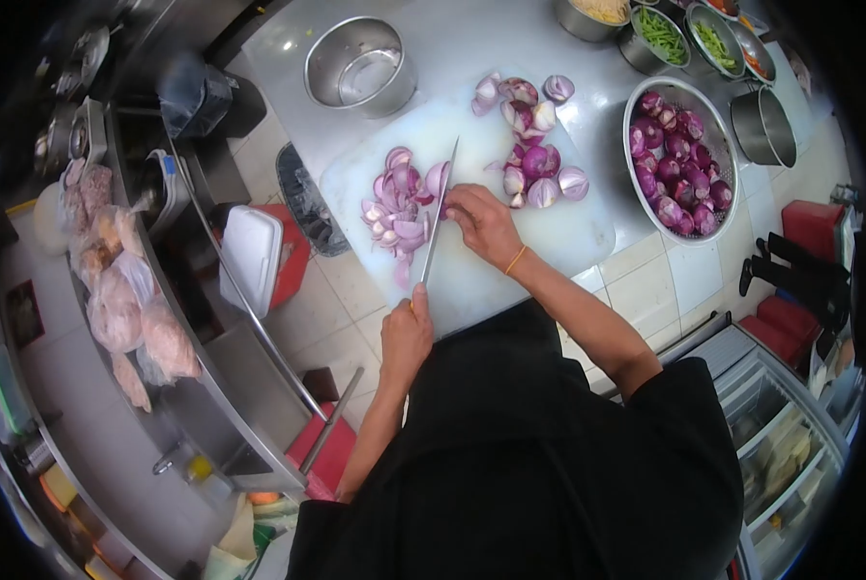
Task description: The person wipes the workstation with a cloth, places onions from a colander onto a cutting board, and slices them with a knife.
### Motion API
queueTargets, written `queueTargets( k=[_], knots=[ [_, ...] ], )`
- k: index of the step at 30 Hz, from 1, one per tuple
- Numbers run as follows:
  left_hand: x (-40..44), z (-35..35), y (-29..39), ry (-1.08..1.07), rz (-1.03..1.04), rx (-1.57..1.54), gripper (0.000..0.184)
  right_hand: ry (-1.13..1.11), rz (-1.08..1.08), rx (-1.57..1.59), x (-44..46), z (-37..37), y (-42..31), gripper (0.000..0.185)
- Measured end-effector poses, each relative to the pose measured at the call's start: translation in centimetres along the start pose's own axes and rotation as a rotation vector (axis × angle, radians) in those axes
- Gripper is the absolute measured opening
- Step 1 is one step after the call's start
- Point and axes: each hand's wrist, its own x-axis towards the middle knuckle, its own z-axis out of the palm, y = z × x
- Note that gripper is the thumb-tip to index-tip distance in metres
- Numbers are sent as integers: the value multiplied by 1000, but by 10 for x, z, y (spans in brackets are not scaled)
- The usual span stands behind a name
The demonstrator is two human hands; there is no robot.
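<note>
My left hand (407, 333) is wrapped round the handle of a long knife (438, 217), its blade pointing away from me over the white cutting board (471, 275). Against the right side of the blade, my right hand (478, 220) has its fingers curled on a piece of purple onion, mostly hidden by the fingers. Left of the blade lies a heap of sliced onion (394, 201), with one slice (436, 178) beside the blade. Peeled onion pieces and halves (541, 176) lie on the board's right part, and more (520, 104) lie farther back.
An empty steel pot (360, 68) stands at the back left. At the right, a colander (632, 159) holds several purple onions. Behind it are bowls of green vegetables (660, 37) and another steel pot (763, 128). Bagged meat (123, 300) lies on a left counter.
</note>
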Motion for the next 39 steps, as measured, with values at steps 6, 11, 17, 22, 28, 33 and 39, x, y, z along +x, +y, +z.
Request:
queueTargets(
  k=[6, 11, 17, 22, 28, 33, 39],
  knots=[
    [-25, -15, 0, -40, -65, -46, 65, 24, -12, -12, -1, -2, -3, 19],
    [-33, -13, -16, -61, -63, 9, 66, -22, 20, 45, -1, -3, 5, 29],
    [-28, -12, -27, -79, -141, -53, 68, -163, -105, -126, 6, -14, -8, 41],
    [-26, -14, -29, -108, -156, -81, 72, -245, -22, -217, 11, -11, -16, 45],
    [-19, -23, -47, -222, -192, -122, 78, -183, -47, -169, 15, -6, -16, 39],
    [-17, -19, -59, -271, -227, -212, 80, -129, -16, -118, 15, 2, -15, 40],
    [-19, -25, -54, -231, -196, -178, 79, -205, -1, -236, 24, -3, -14, 36]
  ],
)
